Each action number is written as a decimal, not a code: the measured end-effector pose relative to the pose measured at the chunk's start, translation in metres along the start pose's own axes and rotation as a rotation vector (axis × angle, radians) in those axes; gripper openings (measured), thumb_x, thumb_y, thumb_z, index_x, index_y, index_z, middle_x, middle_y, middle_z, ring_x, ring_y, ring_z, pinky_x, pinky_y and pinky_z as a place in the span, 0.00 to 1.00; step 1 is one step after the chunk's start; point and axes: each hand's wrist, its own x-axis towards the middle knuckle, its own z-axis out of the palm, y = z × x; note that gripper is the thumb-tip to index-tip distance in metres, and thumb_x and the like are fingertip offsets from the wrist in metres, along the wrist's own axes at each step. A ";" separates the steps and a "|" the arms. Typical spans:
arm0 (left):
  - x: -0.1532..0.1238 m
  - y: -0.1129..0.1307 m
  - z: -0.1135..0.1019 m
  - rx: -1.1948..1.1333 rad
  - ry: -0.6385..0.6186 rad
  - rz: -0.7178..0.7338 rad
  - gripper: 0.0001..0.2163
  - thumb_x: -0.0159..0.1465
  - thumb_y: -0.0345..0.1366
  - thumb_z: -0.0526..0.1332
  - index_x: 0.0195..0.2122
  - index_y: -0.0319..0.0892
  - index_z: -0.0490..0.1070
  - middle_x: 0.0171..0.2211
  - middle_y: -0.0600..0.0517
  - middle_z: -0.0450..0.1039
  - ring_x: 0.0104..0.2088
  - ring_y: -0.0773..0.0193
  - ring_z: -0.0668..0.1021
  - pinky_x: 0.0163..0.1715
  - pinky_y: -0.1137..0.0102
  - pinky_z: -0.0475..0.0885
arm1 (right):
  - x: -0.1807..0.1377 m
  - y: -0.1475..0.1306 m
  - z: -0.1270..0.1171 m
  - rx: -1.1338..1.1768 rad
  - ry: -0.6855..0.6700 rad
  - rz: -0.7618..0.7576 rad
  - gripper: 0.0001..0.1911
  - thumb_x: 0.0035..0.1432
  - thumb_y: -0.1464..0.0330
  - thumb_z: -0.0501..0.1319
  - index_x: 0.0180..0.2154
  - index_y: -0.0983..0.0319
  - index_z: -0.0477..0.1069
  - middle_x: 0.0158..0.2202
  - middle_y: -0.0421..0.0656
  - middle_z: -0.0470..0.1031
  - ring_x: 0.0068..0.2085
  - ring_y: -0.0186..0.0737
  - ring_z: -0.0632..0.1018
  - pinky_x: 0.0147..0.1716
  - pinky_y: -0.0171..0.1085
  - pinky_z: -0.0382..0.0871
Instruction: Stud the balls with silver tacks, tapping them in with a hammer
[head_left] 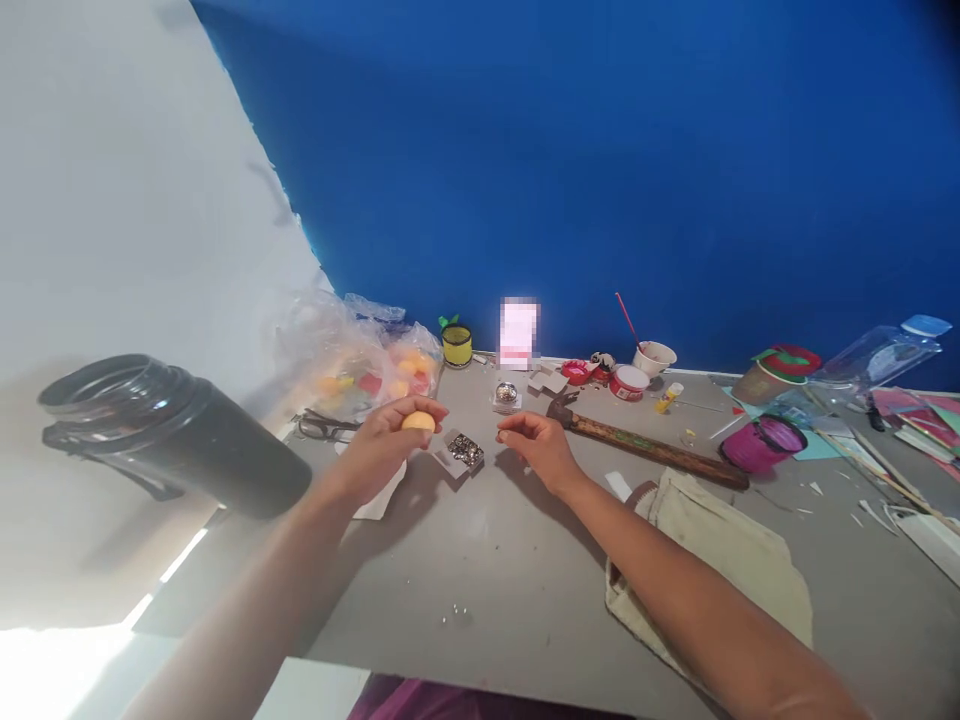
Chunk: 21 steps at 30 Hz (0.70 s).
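Note:
My left hand [386, 437] is closed around a small yellow-orange ball [418, 421], held just above the grey table [480, 560]. My right hand [536, 445] hovers to its right with thumb and forefinger pinched together; whatever it pinches is too small to make out. Between the two hands lies a small open white box of shiny beads [465, 450]. A silver sparkly ball [506, 393] sits on a little stand just beyond the hands.
A hammer [645, 445] lies right of my right hand, beside a beige cloth [720, 550] and a magenta cup [761, 443]. A plastic bag of coloured balls [367, 360], scissors [322, 427], small pots and paper scraps crowd the back. A dark jar [169, 430] looms left.

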 end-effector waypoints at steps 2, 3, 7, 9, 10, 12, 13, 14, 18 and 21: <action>-0.008 0.002 -0.008 -0.199 -0.015 -0.016 0.14 0.53 0.36 0.68 0.42 0.43 0.75 0.38 0.50 0.76 0.36 0.62 0.78 0.34 0.69 0.73 | 0.004 0.003 -0.004 0.106 0.010 0.106 0.14 0.42 0.61 0.72 0.32 0.61 0.80 0.27 0.42 0.80 0.23 0.33 0.69 0.21 0.33 0.59; -0.012 0.001 -0.010 -0.274 -0.026 -0.030 0.15 0.54 0.36 0.69 0.42 0.42 0.75 0.38 0.49 0.76 0.37 0.61 0.78 0.34 0.69 0.73 | 0.006 0.004 -0.006 0.152 0.013 0.136 0.15 0.41 0.61 0.73 0.32 0.62 0.80 0.28 0.42 0.80 0.24 0.33 0.70 0.21 0.32 0.59; -0.027 -0.009 -0.009 -0.461 -0.045 -0.064 0.15 0.60 0.42 0.70 0.43 0.41 0.75 0.39 0.48 0.75 0.34 0.63 0.79 0.28 0.71 0.72 | 0.008 0.007 -0.010 0.263 -0.023 0.177 0.18 0.39 0.61 0.76 0.32 0.62 0.79 0.27 0.41 0.79 0.24 0.30 0.68 0.21 0.31 0.59; -0.030 -0.017 -0.009 -0.529 -0.019 -0.091 0.15 0.61 0.44 0.69 0.44 0.41 0.74 0.39 0.47 0.76 0.31 0.65 0.77 0.24 0.72 0.69 | 0.006 0.006 -0.010 0.293 -0.048 0.183 0.18 0.39 0.60 0.76 0.32 0.61 0.78 0.27 0.40 0.78 0.23 0.29 0.66 0.21 0.31 0.59; -0.030 -0.021 -0.009 -0.551 -0.007 -0.122 0.15 0.63 0.46 0.67 0.45 0.41 0.74 0.39 0.46 0.76 0.29 0.66 0.75 0.23 0.72 0.68 | 0.006 0.005 -0.010 0.301 -0.058 0.187 0.17 0.39 0.60 0.76 0.31 0.61 0.78 0.27 0.40 0.78 0.24 0.30 0.66 0.21 0.31 0.59; -0.026 -0.025 -0.009 -0.567 0.016 -0.173 0.17 0.64 0.48 0.64 0.46 0.41 0.73 0.38 0.46 0.76 0.27 0.67 0.72 0.21 0.72 0.66 | 0.005 0.004 -0.009 0.305 -0.069 0.194 0.17 0.39 0.60 0.77 0.30 0.61 0.78 0.27 0.41 0.77 0.25 0.31 0.68 0.21 0.31 0.59; -0.023 -0.026 -0.008 -0.564 0.026 -0.185 0.17 0.65 0.49 0.63 0.47 0.42 0.72 0.38 0.46 0.76 0.26 0.67 0.71 0.21 0.72 0.66 | 0.005 0.004 -0.009 0.299 -0.071 0.199 0.17 0.39 0.60 0.77 0.30 0.61 0.78 0.27 0.41 0.77 0.25 0.32 0.68 0.21 0.32 0.59; -0.020 -0.025 -0.007 -0.561 0.034 -0.187 0.17 0.65 0.49 0.62 0.47 0.42 0.72 0.38 0.45 0.76 0.27 0.67 0.71 0.21 0.72 0.66 | 0.005 0.005 -0.009 0.292 -0.073 0.205 0.17 0.38 0.60 0.77 0.30 0.60 0.78 0.27 0.41 0.77 0.25 0.32 0.69 0.21 0.32 0.59; -0.025 -0.016 -0.011 -0.512 0.029 -0.160 0.15 0.64 0.49 0.63 0.41 0.42 0.72 0.37 0.47 0.75 0.27 0.67 0.72 0.23 0.71 0.67 | 0.005 0.010 -0.009 0.264 -0.108 0.212 0.16 0.40 0.59 0.77 0.30 0.60 0.78 0.26 0.41 0.77 0.23 0.30 0.66 0.21 0.32 0.57; -0.059 -0.019 -0.028 -0.299 -0.040 -0.097 0.19 0.65 0.54 0.61 0.28 0.43 0.69 0.28 0.51 0.72 0.20 0.69 0.68 0.20 0.69 0.66 | 0.006 0.014 -0.008 0.252 -0.134 0.204 0.16 0.41 0.59 0.76 0.29 0.60 0.77 0.26 0.41 0.78 0.23 0.31 0.67 0.21 0.32 0.58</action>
